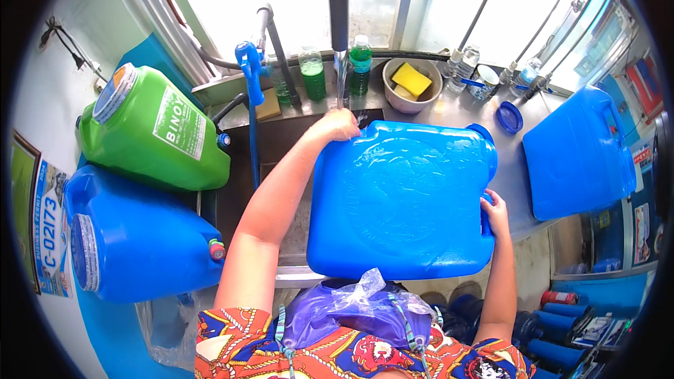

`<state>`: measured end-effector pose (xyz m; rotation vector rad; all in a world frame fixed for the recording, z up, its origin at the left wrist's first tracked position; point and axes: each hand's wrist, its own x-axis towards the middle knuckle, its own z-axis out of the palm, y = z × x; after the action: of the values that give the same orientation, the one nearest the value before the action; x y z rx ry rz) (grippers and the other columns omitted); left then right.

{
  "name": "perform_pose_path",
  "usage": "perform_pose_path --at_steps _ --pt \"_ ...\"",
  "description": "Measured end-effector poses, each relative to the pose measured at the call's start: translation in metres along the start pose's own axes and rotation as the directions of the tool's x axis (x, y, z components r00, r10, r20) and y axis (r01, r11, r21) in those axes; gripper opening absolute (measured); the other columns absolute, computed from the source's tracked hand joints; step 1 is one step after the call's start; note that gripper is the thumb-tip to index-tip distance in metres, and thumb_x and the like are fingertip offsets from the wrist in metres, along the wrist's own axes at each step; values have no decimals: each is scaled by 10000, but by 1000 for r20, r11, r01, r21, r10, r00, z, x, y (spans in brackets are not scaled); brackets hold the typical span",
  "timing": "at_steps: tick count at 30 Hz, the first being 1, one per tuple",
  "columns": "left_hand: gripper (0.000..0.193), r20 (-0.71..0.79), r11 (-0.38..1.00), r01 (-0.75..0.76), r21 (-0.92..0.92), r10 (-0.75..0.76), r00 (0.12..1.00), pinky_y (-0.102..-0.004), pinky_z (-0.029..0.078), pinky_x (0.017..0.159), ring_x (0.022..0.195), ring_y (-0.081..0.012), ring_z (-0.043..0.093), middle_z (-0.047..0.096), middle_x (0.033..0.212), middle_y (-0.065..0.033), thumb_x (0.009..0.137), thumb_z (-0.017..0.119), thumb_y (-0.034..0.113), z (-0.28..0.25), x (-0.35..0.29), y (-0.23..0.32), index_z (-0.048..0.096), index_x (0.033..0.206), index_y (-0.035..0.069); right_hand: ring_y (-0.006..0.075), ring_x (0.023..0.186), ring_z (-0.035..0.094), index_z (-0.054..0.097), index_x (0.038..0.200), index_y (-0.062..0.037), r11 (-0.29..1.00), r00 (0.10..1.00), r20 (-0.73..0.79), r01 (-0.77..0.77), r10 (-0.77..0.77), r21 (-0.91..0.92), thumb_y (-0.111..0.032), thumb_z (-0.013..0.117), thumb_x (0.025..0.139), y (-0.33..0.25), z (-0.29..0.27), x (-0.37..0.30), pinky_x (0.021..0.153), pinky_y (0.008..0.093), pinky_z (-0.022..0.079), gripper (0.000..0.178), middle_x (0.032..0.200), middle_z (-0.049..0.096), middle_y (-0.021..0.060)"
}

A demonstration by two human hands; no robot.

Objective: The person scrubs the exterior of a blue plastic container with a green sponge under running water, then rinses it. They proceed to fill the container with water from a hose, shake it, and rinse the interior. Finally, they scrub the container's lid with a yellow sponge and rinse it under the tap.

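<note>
A big blue plastic water container [400, 196] lies flat across the steel sink [274, 140] in front of me. My left hand [335, 126] rests on its far left corner, right where a stream of water [341, 81] falls from the tap above. Around the container's handle at the right edge my right hand [496, 212] is closed. A blue cap [509, 116] lies on the counter just beyond the container.
A green container [151, 130] and another blue one [137, 242] lie at the left of the sink. A third blue container [579, 154] lies at the right. Green bottles [312, 74], a bowl with yellow sponges [411, 84] and a blue-handled hose [250, 70] line the back.
</note>
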<state>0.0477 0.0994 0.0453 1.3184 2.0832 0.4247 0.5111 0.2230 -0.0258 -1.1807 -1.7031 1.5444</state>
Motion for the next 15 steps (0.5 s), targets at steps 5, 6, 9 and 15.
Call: perform_pose_path --at_steps 5,6,9,15 --pt "218 63 849 -220 -480 284 957 -312 512 809 919 -172 640 712 1016 -96 859 638 239 -8 1 -2 755 932 71 123 443 530 614 1056 28 983 997 -34 55 -62 -178 -206 664 906 17 -24 0 387 262 420 282 675 597 49" --pt "273 223 657 71 -751 152 963 -329 491 940 1084 -204 605 662 1169 -138 898 605 192 -10 -1 -7 711 1076 15 123 443 530 616 1037 31 981 996 -35 73 -80 -183 -204 660 908 15 -26 -1 387 260 419 271 670 596 48" --pt "373 223 450 49 -892 344 912 -345 469 994 1117 -236 608 672 1138 -158 881 630 144 -12 -10 -22 619 1199 -51 117 447 531 616 1028 33 983 991 -42 123 -130 -133 -191 666 903 12 -23 -3 389 257 415 262 661 591 38" --pt "436 131 509 -105 -855 407 904 -307 507 930 1035 -192 637 679 1122 -142 899 683 226 -29 -12 -18 606 1227 -51 81 500 537 614 1056 28 974 966 -138 212 -221 -77 -174 683 894 15 -18 4 423 239 419 268 699 608 17"
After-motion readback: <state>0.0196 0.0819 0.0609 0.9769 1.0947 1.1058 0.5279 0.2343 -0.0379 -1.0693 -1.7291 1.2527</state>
